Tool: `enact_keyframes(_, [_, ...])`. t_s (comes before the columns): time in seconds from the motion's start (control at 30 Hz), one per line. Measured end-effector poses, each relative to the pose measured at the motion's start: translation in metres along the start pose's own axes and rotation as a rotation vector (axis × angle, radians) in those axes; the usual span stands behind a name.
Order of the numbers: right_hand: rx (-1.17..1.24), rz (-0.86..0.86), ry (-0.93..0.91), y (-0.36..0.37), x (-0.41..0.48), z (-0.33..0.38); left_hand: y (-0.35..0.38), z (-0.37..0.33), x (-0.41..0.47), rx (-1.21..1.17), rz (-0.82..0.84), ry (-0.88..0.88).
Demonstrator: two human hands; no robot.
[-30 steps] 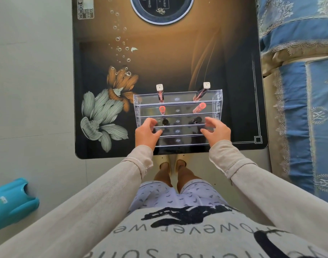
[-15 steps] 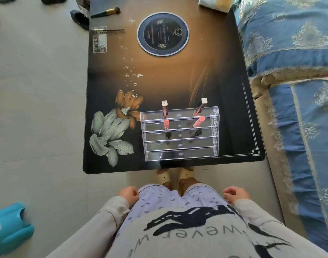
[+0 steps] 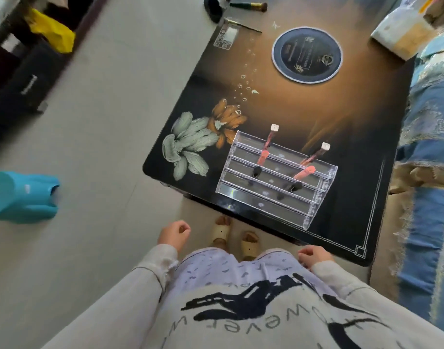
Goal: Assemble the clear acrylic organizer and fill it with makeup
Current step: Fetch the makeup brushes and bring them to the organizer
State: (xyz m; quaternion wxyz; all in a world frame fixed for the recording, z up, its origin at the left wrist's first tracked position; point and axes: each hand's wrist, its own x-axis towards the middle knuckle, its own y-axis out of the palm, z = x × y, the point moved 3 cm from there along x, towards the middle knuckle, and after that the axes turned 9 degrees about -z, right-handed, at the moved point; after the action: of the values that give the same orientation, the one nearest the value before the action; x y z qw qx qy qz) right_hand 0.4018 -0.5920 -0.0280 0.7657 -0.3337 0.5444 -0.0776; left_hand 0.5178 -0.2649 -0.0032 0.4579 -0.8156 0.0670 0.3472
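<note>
The clear acrylic organizer (image 3: 273, 180), a stepped rack, stands on the dark printed table (image 3: 279, 107) near its front edge. Two white-capped lip gloss tubes (image 3: 270, 139) (image 3: 314, 156) lean in its back row. Pink lipsticks (image 3: 262, 158) (image 3: 304, 173) and dark-tipped ones (image 3: 256, 171) (image 3: 295, 186) sit in the rows in front. My left hand (image 3: 173, 234) hangs at my side with fingers curled, holding nothing. My right hand (image 3: 314, 255) rests against my thigh, fingers curled and empty. Both hands are off the table, apart from the organizer.
A makeup brush (image 3: 248, 5) and a thin brush (image 3: 242, 25) lie at the table's far edge beside a dark object (image 3: 214, 7). A round dark disc (image 3: 306, 55) is printed on the table. A blue bedspread (image 3: 432, 127) runs along the right. A teal stool (image 3: 22, 196) lies on the floor at left.
Both hands let go of the organizer and dropped to my sides. The view has pulled back and swung left, so the table now looks rotated.
</note>
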Motion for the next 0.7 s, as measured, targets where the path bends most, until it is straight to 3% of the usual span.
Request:
enact_keyframes(0.27, [-0.395,0.093,-0.343,0.026,0.010,0.065,0.050,0.087,-0.099,-0.245,-0.020,-0.308])
enact_keyframes(0.5, [-0.531,0.201,-0.599,0.080,-0.023,0.140,0.075,0.161,-0.163,-0.436,-0.097,-0.630])
enact_keyframes(0.7, [-0.635,0.267,-0.696,0.141,-0.059,0.194,0.081,0.204,-0.180,-0.595,-0.102,-0.805])
